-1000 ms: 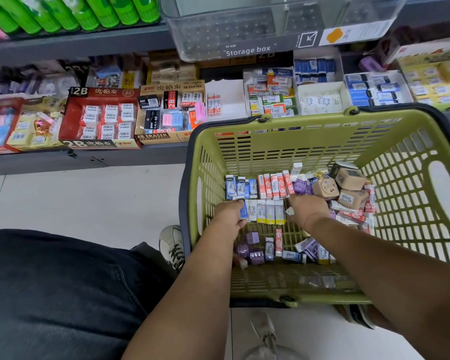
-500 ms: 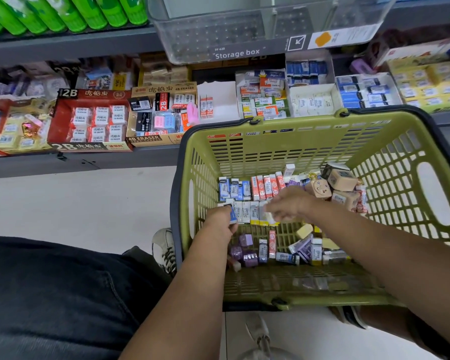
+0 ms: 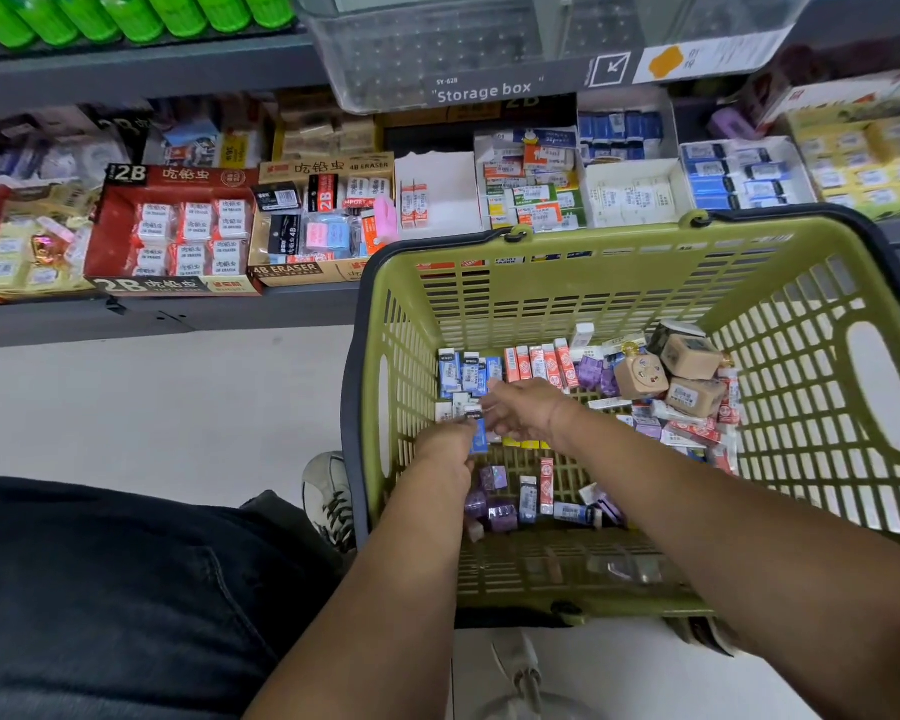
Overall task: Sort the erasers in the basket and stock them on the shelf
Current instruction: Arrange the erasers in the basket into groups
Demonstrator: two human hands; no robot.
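Observation:
A green basket (image 3: 827, 314) on the floor holds several erasers. Blue-sleeved erasers (image 3: 463, 371) stand in a row at its back left, with red-and-white erasers (image 3: 541, 362) beside them. Purple erasers (image 3: 492, 504) lie near the front, tan block erasers (image 3: 692, 376) at the right. My left hand (image 3: 445, 446) pinches a blue eraser (image 3: 478, 433) upright over a row of white erasers. My right hand (image 3: 523, 410) reaches across to the same spot, its fingertips at the top of that eraser. Whether it grips anything is hidden.
The low shelf (image 3: 178, 314) behind the basket carries open display boxes: a red 2B box (image 3: 178, 236), a 4B eraser box (image 3: 323, 226), a nearly bare white box (image 3: 437, 200), and boxes of blue erasers (image 3: 739, 174). A clear storage box (image 3: 489, 49) sits above. My knee is at lower left.
My right hand has moved left across the basket, from the purple erasers to my left hand. My left hand kept hold of the blue eraser and barely moved.

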